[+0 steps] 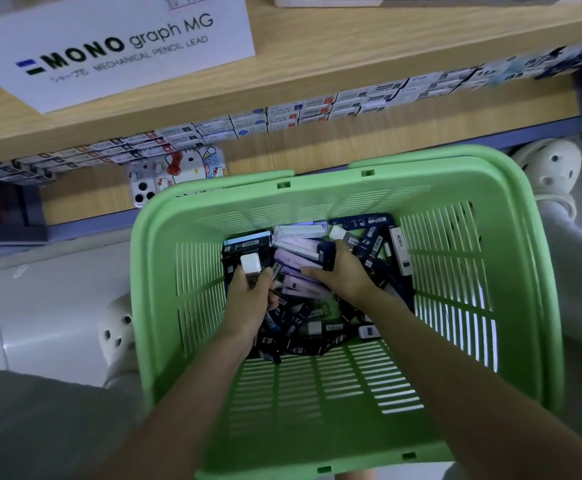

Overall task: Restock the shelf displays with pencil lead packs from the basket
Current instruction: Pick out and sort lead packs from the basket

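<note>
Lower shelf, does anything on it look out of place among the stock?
Yes: a phone in a Hello Kitty case lies on the lower shelf in front of the pencil lead boxes, partly hidden by the green basket. It looks personal, not stock.

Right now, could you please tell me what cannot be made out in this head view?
All in the head view:
Print on the shelf boxes: too small, blurred toward the right.
The left hand: its fingers hide all but the cap of the white-capped pack.
The right hand: the dark pack it grips covers its fingertips.
The phone: one corner behind the basket rim.
</note>
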`<action>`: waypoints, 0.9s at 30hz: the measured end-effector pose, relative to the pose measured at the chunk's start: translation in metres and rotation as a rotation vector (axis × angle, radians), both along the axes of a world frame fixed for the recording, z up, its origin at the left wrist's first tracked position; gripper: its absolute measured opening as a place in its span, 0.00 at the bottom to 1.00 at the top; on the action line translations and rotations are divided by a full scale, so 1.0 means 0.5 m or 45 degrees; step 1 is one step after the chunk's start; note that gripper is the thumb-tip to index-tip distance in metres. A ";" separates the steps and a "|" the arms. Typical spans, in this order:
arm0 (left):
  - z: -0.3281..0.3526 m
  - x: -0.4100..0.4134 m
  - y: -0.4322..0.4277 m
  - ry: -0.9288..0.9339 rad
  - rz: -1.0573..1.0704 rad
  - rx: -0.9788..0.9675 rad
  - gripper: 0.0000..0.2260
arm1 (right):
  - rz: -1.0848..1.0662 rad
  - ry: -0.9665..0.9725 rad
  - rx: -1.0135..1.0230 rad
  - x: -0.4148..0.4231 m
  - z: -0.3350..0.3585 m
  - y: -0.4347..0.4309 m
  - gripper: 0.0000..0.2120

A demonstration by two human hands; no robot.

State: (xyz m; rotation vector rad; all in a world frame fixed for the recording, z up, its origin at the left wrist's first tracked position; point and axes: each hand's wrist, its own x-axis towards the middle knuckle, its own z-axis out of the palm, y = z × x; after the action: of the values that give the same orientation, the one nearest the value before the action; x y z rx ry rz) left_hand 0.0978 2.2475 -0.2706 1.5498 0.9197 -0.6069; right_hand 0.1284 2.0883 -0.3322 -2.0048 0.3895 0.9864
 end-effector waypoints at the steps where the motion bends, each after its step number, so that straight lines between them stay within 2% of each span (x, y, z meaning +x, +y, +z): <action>1: 0.000 -0.002 0.002 0.009 -0.011 0.016 0.04 | 0.003 -0.011 0.000 -0.004 0.006 0.000 0.33; 8: -0.011 -0.029 0.000 0.068 -0.036 0.136 0.06 | 0.204 -0.085 -0.057 -0.012 0.049 -0.019 0.30; 12: -0.003 -0.036 -0.014 0.172 0.104 -0.042 0.04 | 0.138 -0.158 -0.058 -0.011 0.085 -0.026 0.29; 16: 0.020 -0.035 -0.033 0.159 0.196 -0.242 0.12 | -0.044 -0.166 0.028 -0.014 0.111 -0.022 0.21; 18: 0.038 -0.031 -0.042 0.117 0.233 -0.333 0.13 | -0.119 -0.131 0.100 -0.016 0.128 -0.018 0.20; 25: 0.124 0.002 -0.056 0.036 0.445 -0.431 0.12 | -0.007 -0.125 0.347 -0.025 0.231 -0.001 0.15; 27: 0.148 0.006 -0.057 -0.007 0.464 -0.484 0.11 | -0.039 -0.101 0.388 -0.026 0.253 0.003 0.16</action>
State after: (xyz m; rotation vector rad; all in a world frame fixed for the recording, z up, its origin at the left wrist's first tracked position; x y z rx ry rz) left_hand 0.1010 2.2193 -0.1967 1.0141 0.9878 -0.4795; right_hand 0.1153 2.0899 -0.2055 -1.7508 0.2117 0.8859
